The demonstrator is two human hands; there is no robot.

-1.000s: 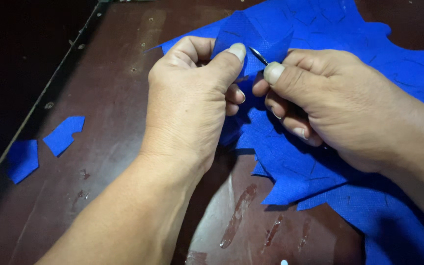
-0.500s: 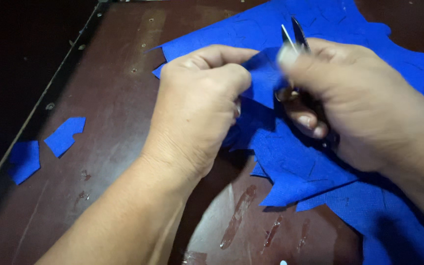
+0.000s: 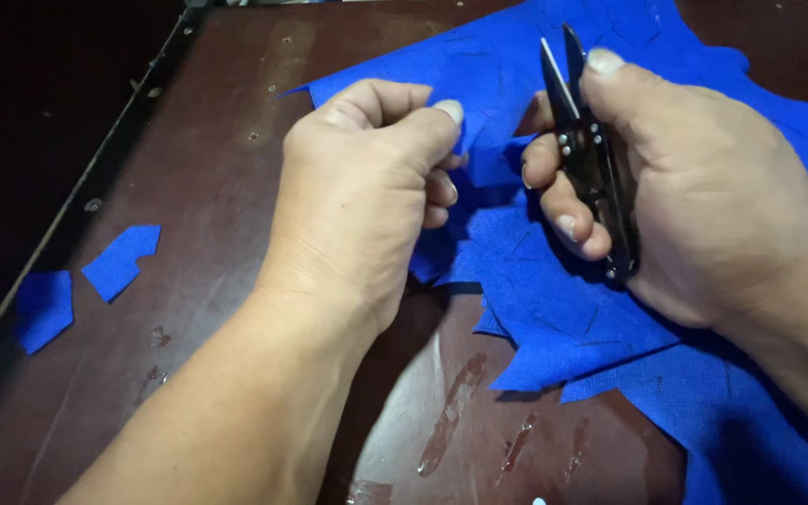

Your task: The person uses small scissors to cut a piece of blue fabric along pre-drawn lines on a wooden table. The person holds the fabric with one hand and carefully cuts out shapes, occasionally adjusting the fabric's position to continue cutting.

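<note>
Tabletop (image 3: 236, 187) dark brown, worn, with pale scuffs near the front edge. Blue fabric sheet (image 3: 554, 309) covers the right half; its edge is jagged and carries short slits. Left hand (image 3: 367, 196) sits on the fabric's near-left margin, thumb and forefinger closed in a pinch on a small fold of the blue fabric, lifting it just off the table. Right hand (image 3: 694, 187) holds black thread snips (image 3: 591, 159) in a closed fist, thumb along the upper handle, blades pointing up and away. Blades look slightly parted, though the tips are hard to read against the cloth.

Step in hand, by judgement: trimming at the pinched spot, with the snips raised clear of it. The pinched fold lies left of and just below the blade tips, near but not touching. Next cut would call for tipping the blades down to the fold while the pinch keeps it taut.

Two blue offcuts (image 3: 119, 260) lie well apart at the table's left edge.
</note>
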